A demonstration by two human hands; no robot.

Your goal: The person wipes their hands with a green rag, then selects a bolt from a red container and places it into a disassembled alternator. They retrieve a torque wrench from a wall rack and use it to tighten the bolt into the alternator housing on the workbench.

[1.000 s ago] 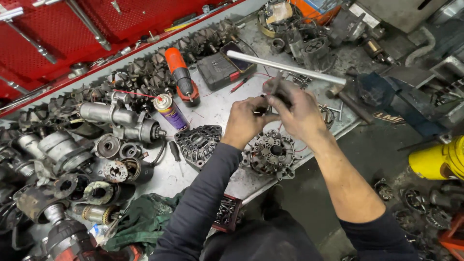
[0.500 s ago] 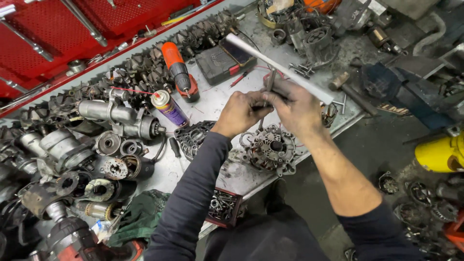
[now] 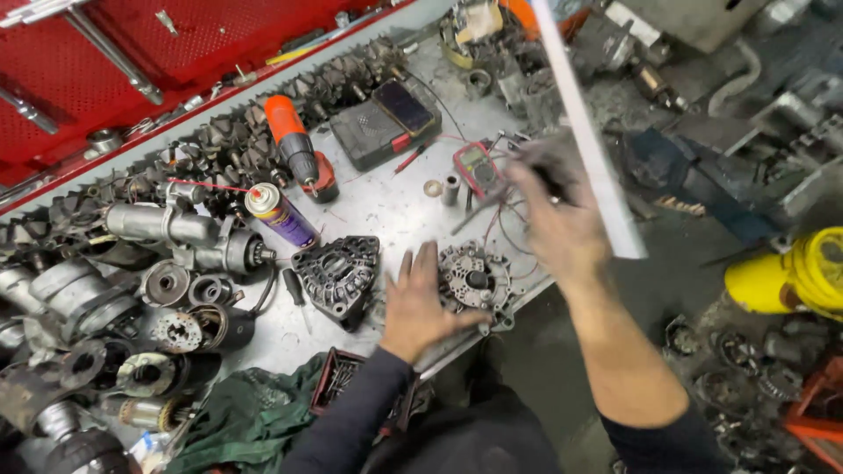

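My left hand lies flat on the metal bench with fingers spread, its thumb against a round grey alternator part near the front edge. My right hand is lifted and blurred above the bench's right end, its fingers closed on a thin dark tool that I cannot make out clearly. A small red meter with thin leads lies just left of that hand. A black finned alternator housing sits left of my left hand.
A spray can, an orange drill and a black case lie further back. Starter motors and worn parts crowd the left. A long white bar crosses on the right. A yellow object stands on the floor.
My hands were together above the round part, holding something small. They have separated: the left dropped flat onto the bench, the right swung up and right. The view has shifted too.
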